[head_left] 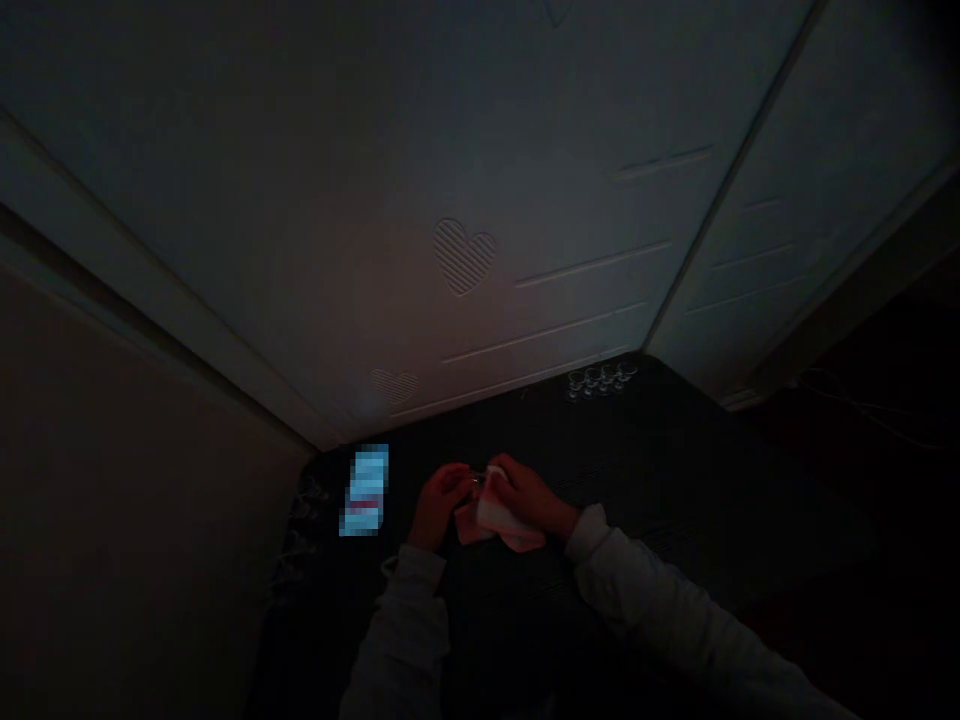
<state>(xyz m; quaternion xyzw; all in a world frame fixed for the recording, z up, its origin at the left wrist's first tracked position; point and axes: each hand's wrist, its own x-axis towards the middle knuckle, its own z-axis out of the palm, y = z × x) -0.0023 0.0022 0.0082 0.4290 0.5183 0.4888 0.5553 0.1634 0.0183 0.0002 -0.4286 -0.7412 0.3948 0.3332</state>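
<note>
In the dim light my left hand (444, 492) is closed, its fingers pinched on a small clear glass (477, 478) that is mostly hidden; only a glint and part of an edge show. My right hand (525, 492) is closed on a pink-and-white cloth (504, 520) and presses it against the glass. The cloth's lower corners hang loose between and below both hands. Both hands are close together above the dark tabletop (570, 600).
Several small stemmed glasses (600, 380) stand in rows at the back right by the white panel (315, 220). More faint clear glasses (300, 540) line the left edge. A lit, pixelated screen (365, 490) lies left of my hands. A pale cable (862, 405) runs at far right.
</note>
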